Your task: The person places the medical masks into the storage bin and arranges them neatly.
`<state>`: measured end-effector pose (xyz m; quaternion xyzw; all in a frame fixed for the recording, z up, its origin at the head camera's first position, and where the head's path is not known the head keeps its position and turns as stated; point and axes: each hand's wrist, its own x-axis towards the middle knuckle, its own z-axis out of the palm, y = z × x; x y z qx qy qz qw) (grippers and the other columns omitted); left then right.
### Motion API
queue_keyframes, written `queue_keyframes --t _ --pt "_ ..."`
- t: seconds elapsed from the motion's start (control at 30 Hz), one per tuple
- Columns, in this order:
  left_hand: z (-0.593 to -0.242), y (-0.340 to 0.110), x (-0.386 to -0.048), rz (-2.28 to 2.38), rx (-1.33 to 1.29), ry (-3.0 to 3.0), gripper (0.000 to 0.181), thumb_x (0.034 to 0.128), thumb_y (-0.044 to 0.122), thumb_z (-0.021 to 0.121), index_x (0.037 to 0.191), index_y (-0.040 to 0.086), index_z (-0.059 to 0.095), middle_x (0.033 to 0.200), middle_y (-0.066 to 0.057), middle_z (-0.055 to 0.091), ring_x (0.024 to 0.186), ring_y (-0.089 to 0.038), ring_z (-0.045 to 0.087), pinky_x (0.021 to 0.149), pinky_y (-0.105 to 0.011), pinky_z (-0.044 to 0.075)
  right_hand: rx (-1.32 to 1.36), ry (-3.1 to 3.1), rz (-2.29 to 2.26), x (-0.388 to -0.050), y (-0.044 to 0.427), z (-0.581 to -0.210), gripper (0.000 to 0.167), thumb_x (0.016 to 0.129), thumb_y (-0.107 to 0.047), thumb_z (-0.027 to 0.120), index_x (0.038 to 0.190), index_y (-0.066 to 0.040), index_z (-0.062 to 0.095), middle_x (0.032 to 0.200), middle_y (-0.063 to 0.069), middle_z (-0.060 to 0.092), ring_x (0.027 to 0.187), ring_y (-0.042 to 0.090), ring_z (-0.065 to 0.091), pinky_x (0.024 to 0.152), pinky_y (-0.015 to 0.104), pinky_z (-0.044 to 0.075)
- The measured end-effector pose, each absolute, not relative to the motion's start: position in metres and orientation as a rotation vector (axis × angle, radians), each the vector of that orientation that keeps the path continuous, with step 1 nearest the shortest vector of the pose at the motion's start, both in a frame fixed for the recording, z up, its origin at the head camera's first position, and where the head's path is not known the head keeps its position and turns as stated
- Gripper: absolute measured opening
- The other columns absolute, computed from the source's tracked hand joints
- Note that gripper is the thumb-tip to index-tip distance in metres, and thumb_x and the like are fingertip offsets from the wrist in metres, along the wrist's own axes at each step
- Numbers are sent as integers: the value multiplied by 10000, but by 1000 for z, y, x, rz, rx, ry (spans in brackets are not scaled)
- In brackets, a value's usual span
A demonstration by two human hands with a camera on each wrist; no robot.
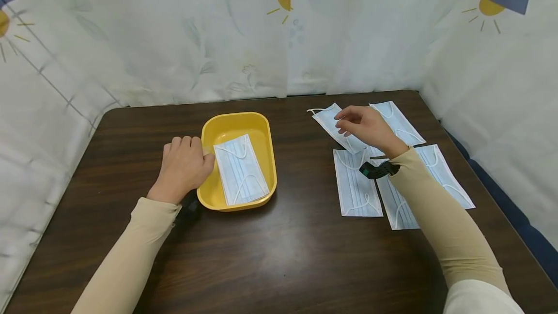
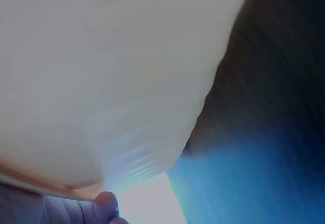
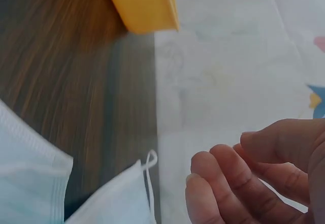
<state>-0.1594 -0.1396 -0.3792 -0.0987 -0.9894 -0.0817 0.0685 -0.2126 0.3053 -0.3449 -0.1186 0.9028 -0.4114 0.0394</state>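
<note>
A shallow yellow tray (image 1: 226, 127) stands left of the table's middle, and one light blue face mask (image 1: 241, 171) with white ear loops lies inside it. At the tray's left side my left hand (image 1: 185, 166) grips the rim, thumb over the edge; its other fingertips are hidden in the head view. A pale sleeve fills most of the left wrist view, with fingertips (image 2: 105, 203) at its bottom. My right hand (image 1: 366, 125) hovers over several more face masks (image 1: 357, 188) on the right, fingers loosely bent and holding nothing.
The dark brown wooden table (image 1: 287, 251) carries everything. A white patterned cloth (image 1: 218, 33) hangs behind it and along both sides. Among the masks at the right, some overlap; one (image 1: 444, 173) lies near the table's right edge, partly behind my forearm.
</note>
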Motion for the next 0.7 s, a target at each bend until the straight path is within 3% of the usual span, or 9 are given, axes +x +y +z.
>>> queue_keyframes --t 0.17,0.3,0.47,0.7 --pt "-378 -144 -156 -239 -283 -2979 350 975 247 435 922 -84 535 839 -224 519 814 -386 412 729 -481 335 -283 2811 -1273 -217 314 -349 266 995 -214 649 1203 -57 702 1127 218 757 871 222 750 798 278 580" --pt "-377 -145 -154 -232 -281 -2979 345 974 246 441 914 -79 537 831 -217 519 802 -381 411 724 -472 331 -222 2845 -1264 -222 322 -356 292 993 -214 650 1226 -41 689 1153 221 751 909 254 747 765 185 530" --pt "-377 -146 -152 -221 -288 -3005 357 982 253 425 943 -83 540 856 -219 524 816 -380 408 734 -477 333 -150 2879 -1229 -228 332 -365 307 1004 -224 629 1249 -46 679 1173 209 742 981 314 732 761 167 520" --pt "-376 -146 -148 -196 -293 -3005 352 977 255 435 945 -80 539 852 -207 519 818 -376 414 743 -479 347 -105 2897 -1134 -234 341 -373 323 1002 -217 622 1268 -42 676 1207 214 722 990 293 704 752 204 499"
